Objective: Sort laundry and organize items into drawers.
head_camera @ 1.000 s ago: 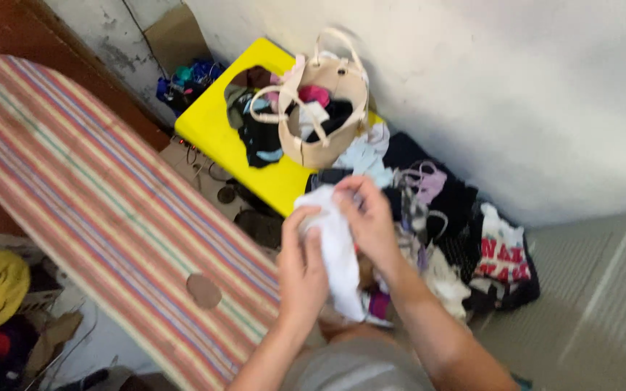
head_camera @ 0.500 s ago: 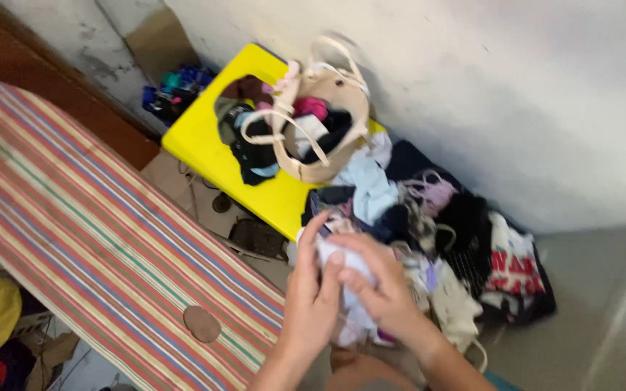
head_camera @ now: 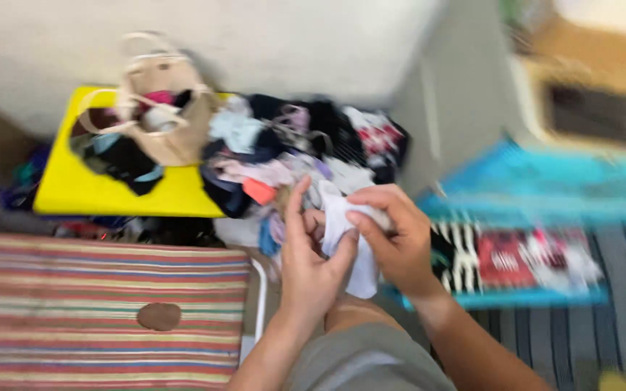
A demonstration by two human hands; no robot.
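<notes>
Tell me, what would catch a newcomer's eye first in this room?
Probably the two hands, left hand and right hand, gripping a small white cloth at the centre. Behind them a jumbled pile of clothes spills beside a bright yellow table carrying a beige bag. A striped ironing board fills the lower left.

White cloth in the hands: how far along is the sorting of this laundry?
Done: a few folded-looking pieces lie in the blue tray. In hand: left hand and right hand both grip the white cloth. Left: the heaped clothes pile and full beige bag.
</notes>
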